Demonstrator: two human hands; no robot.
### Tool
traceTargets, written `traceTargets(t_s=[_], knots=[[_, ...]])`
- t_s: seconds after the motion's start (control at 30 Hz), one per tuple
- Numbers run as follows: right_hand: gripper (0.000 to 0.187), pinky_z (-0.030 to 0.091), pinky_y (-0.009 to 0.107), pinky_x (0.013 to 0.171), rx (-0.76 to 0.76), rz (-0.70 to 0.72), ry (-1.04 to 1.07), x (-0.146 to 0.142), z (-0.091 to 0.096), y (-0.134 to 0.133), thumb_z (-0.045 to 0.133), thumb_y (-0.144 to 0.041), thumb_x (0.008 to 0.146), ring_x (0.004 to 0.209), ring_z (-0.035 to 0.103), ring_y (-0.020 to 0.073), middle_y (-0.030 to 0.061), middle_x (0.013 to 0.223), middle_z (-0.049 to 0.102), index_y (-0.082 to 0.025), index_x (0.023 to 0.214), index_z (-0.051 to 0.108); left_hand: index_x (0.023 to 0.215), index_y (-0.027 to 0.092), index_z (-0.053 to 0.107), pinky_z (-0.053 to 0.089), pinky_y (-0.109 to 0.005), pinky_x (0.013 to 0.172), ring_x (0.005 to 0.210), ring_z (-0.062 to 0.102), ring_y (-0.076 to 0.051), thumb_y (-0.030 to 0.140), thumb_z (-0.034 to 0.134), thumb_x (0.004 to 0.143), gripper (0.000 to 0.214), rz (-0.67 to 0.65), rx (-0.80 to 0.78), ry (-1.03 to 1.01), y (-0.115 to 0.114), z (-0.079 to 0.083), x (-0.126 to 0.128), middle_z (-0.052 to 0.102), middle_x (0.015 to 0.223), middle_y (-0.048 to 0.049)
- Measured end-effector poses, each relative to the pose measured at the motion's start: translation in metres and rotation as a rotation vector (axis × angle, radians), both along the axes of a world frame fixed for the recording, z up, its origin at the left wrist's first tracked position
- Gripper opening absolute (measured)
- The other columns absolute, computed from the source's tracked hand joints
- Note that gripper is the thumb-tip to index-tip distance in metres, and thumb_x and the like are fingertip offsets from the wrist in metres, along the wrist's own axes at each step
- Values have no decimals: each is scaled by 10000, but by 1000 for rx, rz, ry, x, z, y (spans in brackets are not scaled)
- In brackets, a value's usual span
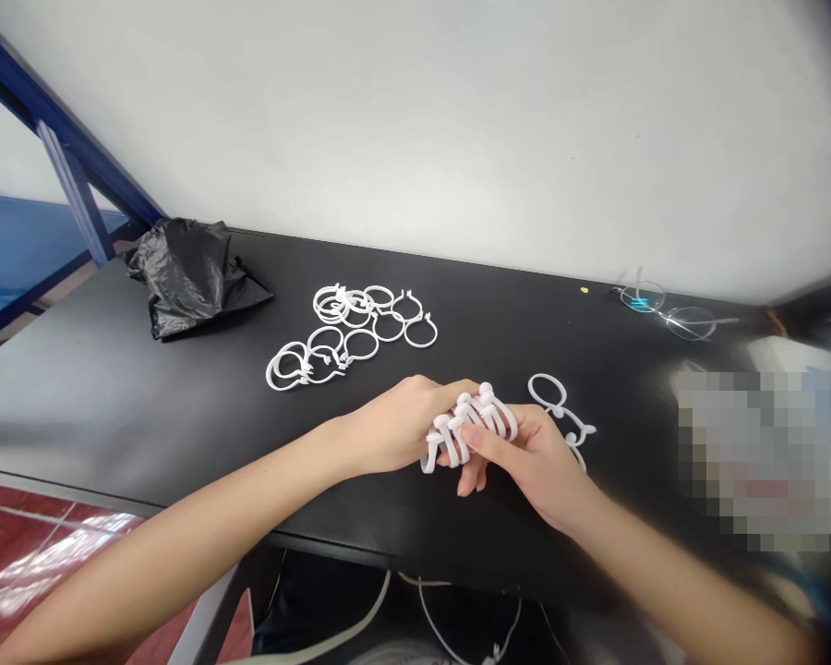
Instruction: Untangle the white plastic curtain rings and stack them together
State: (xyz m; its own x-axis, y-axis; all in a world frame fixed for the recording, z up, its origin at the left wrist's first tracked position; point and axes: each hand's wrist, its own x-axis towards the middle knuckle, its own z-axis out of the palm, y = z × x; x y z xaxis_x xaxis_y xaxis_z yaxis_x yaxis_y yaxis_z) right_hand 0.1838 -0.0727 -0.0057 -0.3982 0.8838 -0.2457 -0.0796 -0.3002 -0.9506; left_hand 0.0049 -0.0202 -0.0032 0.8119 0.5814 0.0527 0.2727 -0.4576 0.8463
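A bundle of several white plastic rings point(463, 427) with small knobbed clasps is gathered between my two hands, above the front part of the black table. My left hand point(415, 420) is closed around the bundle from the left, its fingers partly hidden behind the rings. From the right, my right hand point(533, 457) grips the same bundle, thumb pressed on the front. A loose group of similar white rings point(360, 344) lies farther back on the table. Beside my right hand rest a few more white rings point(547, 392), partly hidden by it.
A crumpled black plastic bag point(186, 277) sits at the table's back left. Clear-framed eyeglasses point(665, 309) lie at the back right, near a small yellow bit point(584, 290). A pale wall point(415, 120) rises behind the black table point(200, 406). A blurred, pixelated item point(758, 462) stands at right.
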Motion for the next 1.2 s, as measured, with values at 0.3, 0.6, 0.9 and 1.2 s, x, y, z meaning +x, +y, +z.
traceTargets(t_s=[0.3,0.6,0.9,1.2], knots=[[285,566,248,553,54,-7,-51,-8,1,-8,690,-397,847,618,727,171,67,731,755,-143,727,740,976,159,538,470,-196,566,647,633,-119,187,618,811,186,3,-72,-28,-4,-5,3,662,820,-9],[327,470,193,394,29,27,-3,9,6,3,644,-443,880,480,677,149,32,564,687,-133,804,715,856,174,469,365,-191,512,546,498,-84,176,493,887,39,19,126,69,2,2,-5,526,696,31],[323,546,211,484,-71,226,53,15,10,6,593,-419,920,663,748,187,91,730,755,-123,893,718,842,172,492,325,-210,517,545,434,-93,165,482,897,56,-24,259,117,2,-4,-5,484,651,36],[267,566,213,493,9,282,37,21,12,7,603,-356,926,652,747,173,98,763,777,-129,942,741,1027,155,575,417,-177,573,605,545,-81,170,554,873,156,-26,0,-58,1,5,-3,610,752,29]])
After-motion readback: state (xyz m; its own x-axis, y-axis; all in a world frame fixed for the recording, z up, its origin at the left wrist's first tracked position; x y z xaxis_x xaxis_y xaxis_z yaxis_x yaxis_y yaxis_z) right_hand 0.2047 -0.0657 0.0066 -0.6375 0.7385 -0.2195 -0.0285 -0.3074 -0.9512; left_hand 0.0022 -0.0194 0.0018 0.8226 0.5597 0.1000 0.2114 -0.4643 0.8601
